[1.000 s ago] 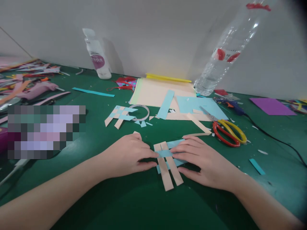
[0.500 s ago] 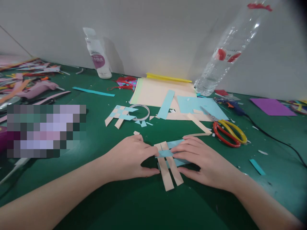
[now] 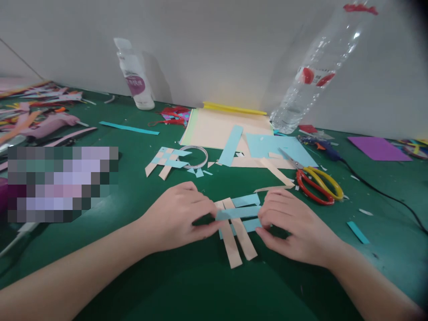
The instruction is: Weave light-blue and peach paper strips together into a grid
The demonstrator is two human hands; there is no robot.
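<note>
On the green table, pale peach paper strips [image 3: 245,240] cross several light blue ones in a small loose weave. The middle blue paper strip [image 3: 242,213] runs over the peach ones, between both hands. My left hand [image 3: 175,218] pinches its left end between thumb and forefinger. At the right end, my right hand [image 3: 290,225] has its fingers curled closed on the same strip; the fingertips hide that end. Above the left hand lies a second woven paper piece [image 3: 167,156], with a roll of clear tape [image 3: 206,158] beside it.
Scissors [image 3: 323,196] with red and yellow handles lie right of the weave. Behind are a paper stack [image 3: 210,125], a tilted clear bottle [image 3: 310,80] and a white bottle [image 3: 135,80]. A blue glue gun [image 3: 331,152] trails a black cord. Strips and a pink glue gun [image 3: 55,124] crowd the left.
My right hand has shifted right, off the weave's middle to the strip ends, uncovering the blue strips. My left thumb has moved up to meet the forefinger at the middle strip.
</note>
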